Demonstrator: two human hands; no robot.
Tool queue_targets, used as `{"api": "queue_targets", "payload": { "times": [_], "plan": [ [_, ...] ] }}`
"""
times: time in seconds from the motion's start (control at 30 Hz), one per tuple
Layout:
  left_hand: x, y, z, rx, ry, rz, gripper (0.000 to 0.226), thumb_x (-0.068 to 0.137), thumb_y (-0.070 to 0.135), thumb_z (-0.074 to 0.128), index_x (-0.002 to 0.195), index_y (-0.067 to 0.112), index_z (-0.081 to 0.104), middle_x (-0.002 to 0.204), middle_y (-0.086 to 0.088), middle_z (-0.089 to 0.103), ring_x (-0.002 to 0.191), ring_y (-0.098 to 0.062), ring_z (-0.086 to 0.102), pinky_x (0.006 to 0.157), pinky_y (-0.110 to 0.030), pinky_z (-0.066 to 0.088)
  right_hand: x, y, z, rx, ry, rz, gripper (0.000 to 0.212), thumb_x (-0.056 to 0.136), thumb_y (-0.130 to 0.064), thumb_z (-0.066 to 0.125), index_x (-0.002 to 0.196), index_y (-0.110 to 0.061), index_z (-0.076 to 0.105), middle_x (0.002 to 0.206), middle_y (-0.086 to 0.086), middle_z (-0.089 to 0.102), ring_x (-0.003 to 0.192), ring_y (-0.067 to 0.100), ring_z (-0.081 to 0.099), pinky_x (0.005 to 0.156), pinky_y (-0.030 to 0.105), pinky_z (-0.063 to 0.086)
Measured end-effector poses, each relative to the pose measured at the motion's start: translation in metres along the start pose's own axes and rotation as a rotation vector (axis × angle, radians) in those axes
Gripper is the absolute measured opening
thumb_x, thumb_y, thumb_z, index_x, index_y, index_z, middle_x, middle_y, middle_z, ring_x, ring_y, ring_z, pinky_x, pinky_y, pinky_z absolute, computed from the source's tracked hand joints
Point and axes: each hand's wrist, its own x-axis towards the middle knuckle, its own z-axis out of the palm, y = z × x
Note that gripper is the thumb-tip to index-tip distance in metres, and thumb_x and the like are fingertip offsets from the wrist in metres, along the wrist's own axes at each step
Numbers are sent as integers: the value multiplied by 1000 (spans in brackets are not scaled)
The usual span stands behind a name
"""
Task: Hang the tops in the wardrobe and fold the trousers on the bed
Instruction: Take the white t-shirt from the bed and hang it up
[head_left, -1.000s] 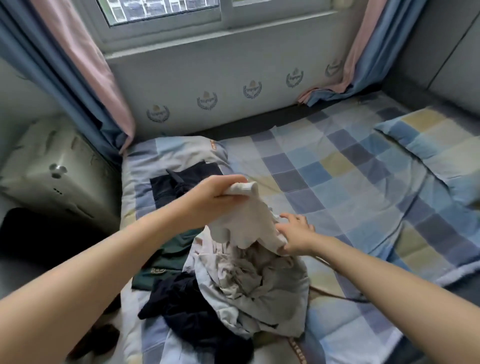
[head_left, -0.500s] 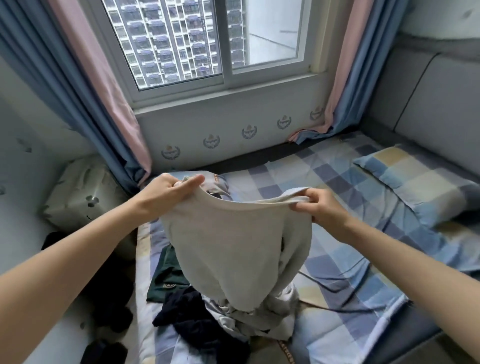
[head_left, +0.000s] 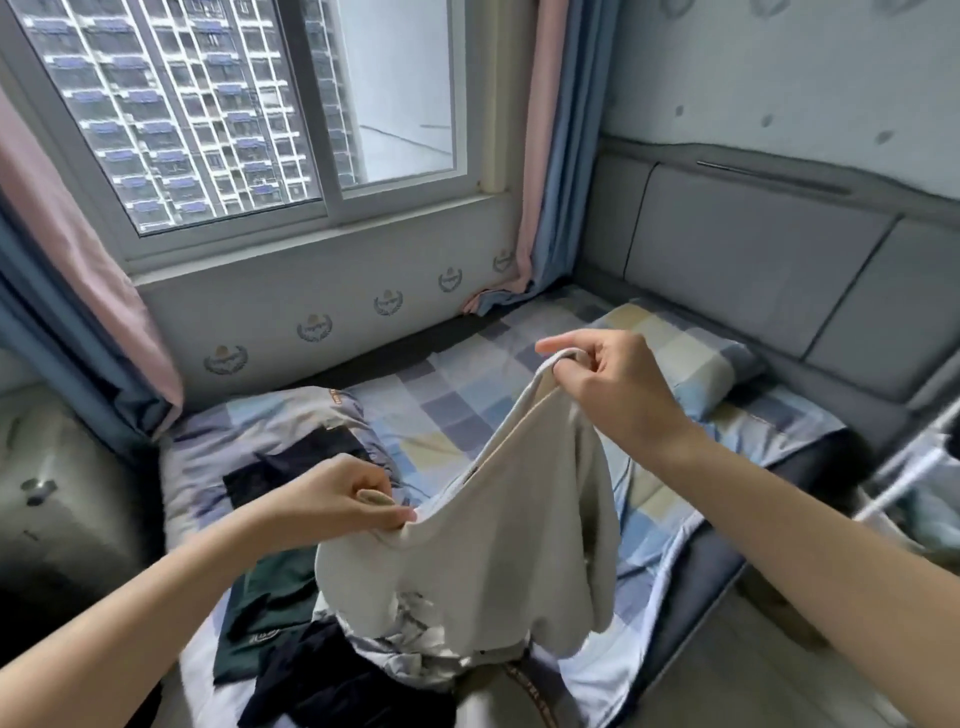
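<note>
Two hands: both of mine are up over the bed, each pinching one edge of the same cream top (head_left: 498, 545).
Left hand (head_left: 337, 501): fingers curled, thumb and fingertips nipping a bunch of the cream fabric at its lower left end.
Right hand (head_left: 613, 384): raised higher and further toward the pillow (head_left: 691, 358), fingers hooked round the rolled edge of the garment, thumb pointing toward the window (head_left: 234, 114).
Cream top: stretched on a slant between my hands, the body hanging down loose, its hem brushing the heap beneath.
Heap of clothes (head_left: 415, 654): a crumpled pale piece lying near the foot edge of the bed, right under the hanging top.
Dark green garment (head_left: 265, 608): flat on the bed beside the heap, toward the left edge.
Navy garment (head_left: 332, 680): bunched at the near edge, touching the green one and the heap.
Black garment (head_left: 291, 462): spread further up the left side, partly behind my left hand.
Bed (head_left: 457, 410): covered with a checked blue, grey and yellow quilt; the matching pillow sits at the far right corner against the grey padded headboard (head_left: 753, 265).
Curtains (head_left: 540, 156): pink and blue, hanging either side of the window.
</note>
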Motion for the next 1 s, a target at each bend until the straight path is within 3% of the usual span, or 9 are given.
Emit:
{"api": "queue_targets", "payload": {
  "times": [0.17,0.27,0.37,0.47,0.6,0.73,0.8,0.9,1.0],
  "plan": [
    [16,19,46,92,-73,42,47,65,56,71,68,12,52,59,13,46,59,-7,38,57,-24,31,-50,34,-37,-105,73,177,14,86,-9,61,80,-15,73,43,-17,55,44,-2,52,49,12,39],
    [27,45,81,500,-85,163,24,67,43,41,63,19,43,59,4,46,65,-19,47,58,-25,37,-85,51,-73,-148,186,212,10,85,-21,70,81,-13,74,58,-12,64,55,-3,58,57,14,43],
    [43,75,105,652,-106,197,24,78,42,45,72,19,46,71,4,48,75,-21,54,64,-28,41,-120,64,-114,-151,327,231,9,85,-21,70,85,-13,75,75,-2,71,74,9,64,70,27,49],
    [69,109,116,693,15,189,22,82,42,46,74,22,51,81,2,54,81,-22,59,66,-29,45,-154,71,-156,-82,480,230,8,88,-15,66,85,-13,74,78,1,71,77,12,63,73,25,47],
    [91,189,145,206,-124,-80,31,95,25,57,74,3,64,63,-10,71,53,-20,67,52,-23,52,-195,79,-221,-68,611,220,14,90,-15,63,80,-22,70,71,-10,67,69,-1,58,65,10,42],
    [97,293,201,-677,-225,-121,12,93,1,59,93,-9,67,92,-29,70,76,-32,70,55,-27,59,-235,98,-307,-209,609,304,11,91,-16,60,85,-20,69,80,-7,67,74,2,58,67,13,42],
    [98,349,237,-1008,-293,-164,13,94,-8,48,94,-9,62,84,-25,67,71,-31,68,51,-28,58,-259,116,-355,-296,531,461,9,92,-19,59,89,-21,67,82,-4,65,76,6,57,71,20,43],
    [90,423,293,-1245,-481,-209,20,95,-9,39,89,-5,58,69,-18,68,58,-23,69,52,-29,59,-301,151,-417,-413,469,670,10,90,-21,59,95,-21,68,91,-3,68,89,16,62,78,29,47],
    [92,486,346,-1244,-546,-175,19,94,-4,44,88,2,60,75,-13,68,70,-22,66,62,-32,60,-352,188,-473,-483,392,905,11,84,-21,60,94,-18,64,91,-2,65,85,17,60,64,25,41]
  ]
}}
